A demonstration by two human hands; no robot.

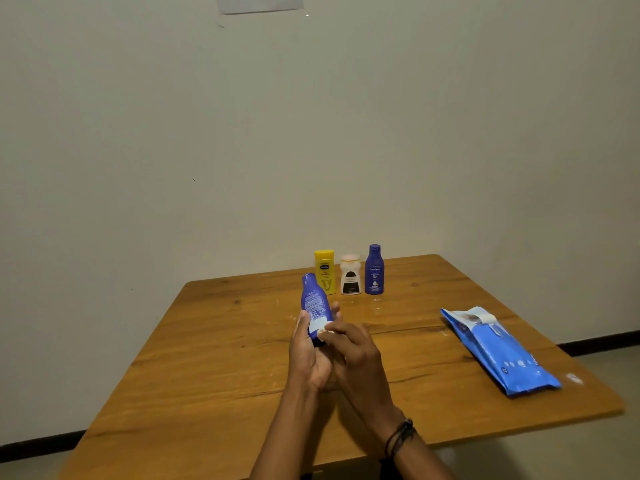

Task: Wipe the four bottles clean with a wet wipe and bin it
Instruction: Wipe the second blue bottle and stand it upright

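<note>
White wet wipe [325,329], pinched in the fingertips of the right hand [356,355], was pressed to the lower body of a blue bottle [312,299]. The left hand [304,355] gripped that bottle by its base, tilted, cap upward, above the wooden desk [207,341]. Behind stood a yellow bottle [325,271], a white bottle [350,275] and a second blue bottle [374,270], all upright. A wipe pack [498,351] lay to the right.
</note>
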